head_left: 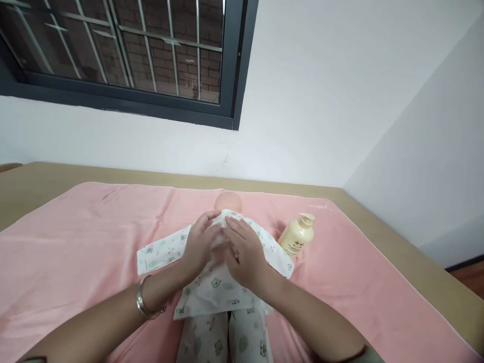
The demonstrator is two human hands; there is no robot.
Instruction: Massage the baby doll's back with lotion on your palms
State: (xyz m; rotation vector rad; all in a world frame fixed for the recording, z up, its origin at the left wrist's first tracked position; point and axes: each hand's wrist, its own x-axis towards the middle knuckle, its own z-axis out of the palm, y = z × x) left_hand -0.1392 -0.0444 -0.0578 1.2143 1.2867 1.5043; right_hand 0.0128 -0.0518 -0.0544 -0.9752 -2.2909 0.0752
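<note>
A baby doll (229, 201) lies on its back on a pink towel (75, 237), dressed in a white printed top (215, 290) and matching trousers (223, 340). My left hand (200, 244) rests on the doll's chest, fingers stretched flat over the cloth near the collar. My right hand (244, 252) lies beside it, fingers flat on the top, a ring on one finger. Both hands touch the garment at the chest. A metal bangle (145, 302) sits on my left wrist. Only the top of the doll's head shows.
A cream lotion bottle (298, 234) lies on the towel just right of the doll. The towel covers a tan table (416, 262) set against a white wall. A dark-framed barred window (132, 55) is above.
</note>
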